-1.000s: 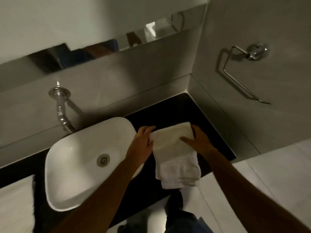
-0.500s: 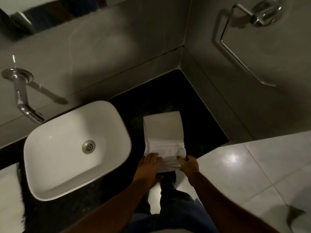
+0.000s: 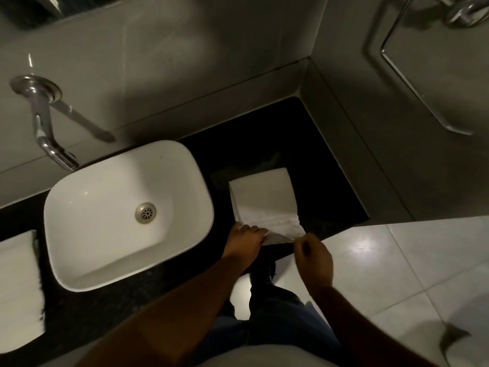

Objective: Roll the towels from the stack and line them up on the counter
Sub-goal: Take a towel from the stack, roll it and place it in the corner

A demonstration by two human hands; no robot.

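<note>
A white folded towel lies flat on the black counter, to the right of the sink. My left hand grips the towel's near left corner at the counter's front edge, where the edge is turned up. My right hand pinches the near right corner with thumb and fingers. A stack of white towels sits on the counter at the far left, cut off by the frame.
A white vessel sink takes up the counter's middle, with a chrome wall tap above it. A chrome towel ring hangs on the right wall. Grey tiled walls close the back and right. Light floor tiles lie below.
Both hands moved from the towel's far sides down to its near edge and took hold of the corners. The towel now lies flat; the view tilted downward.
</note>
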